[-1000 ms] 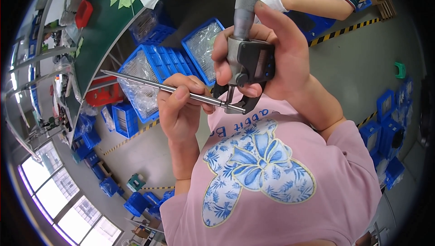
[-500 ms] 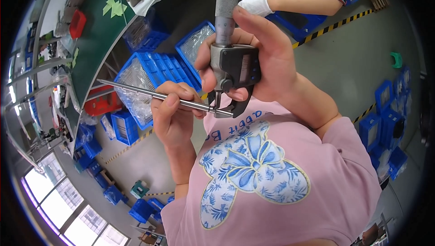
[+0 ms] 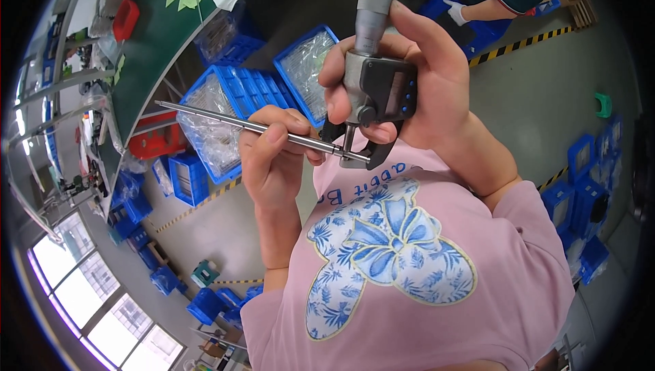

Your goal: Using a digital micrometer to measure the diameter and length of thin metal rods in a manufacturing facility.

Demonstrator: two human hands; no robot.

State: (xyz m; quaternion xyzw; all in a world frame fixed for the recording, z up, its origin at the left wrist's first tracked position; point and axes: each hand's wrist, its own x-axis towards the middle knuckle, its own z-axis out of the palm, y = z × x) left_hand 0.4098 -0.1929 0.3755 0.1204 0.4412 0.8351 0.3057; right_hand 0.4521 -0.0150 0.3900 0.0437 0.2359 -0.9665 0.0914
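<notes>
My right hand (image 3: 437, 74) is wrapped round a digital micrometer (image 3: 372, 88) with a dark body and a knurled grey thimble at the top. My left hand (image 3: 276, 156) pinches a slim metal rod (image 3: 225, 117) between thumb and fingers. The rod slants from a thin tip at upper left down to a stepped end at the right. That end lies between the micrometer's spindle and the lower part of its frame; whether both faces touch it I cannot tell.
Blue crates (image 3: 256, 91) with plastic-wrapped parts stand beyond my left hand. A green-topped bench (image 3: 153, 36) runs along the left, with a red bin (image 3: 125, 19) on it. At upper right a co-worker's white-gloved hand (image 3: 456, 12) is at a blue crate. Striped floor tape (image 3: 522, 46) crosses the floor.
Both hands, with micrometer and rod, have shifted slightly right and up in the picture. The co-worker's gloved hand has moved away from beside the micrometer toward the right.
</notes>
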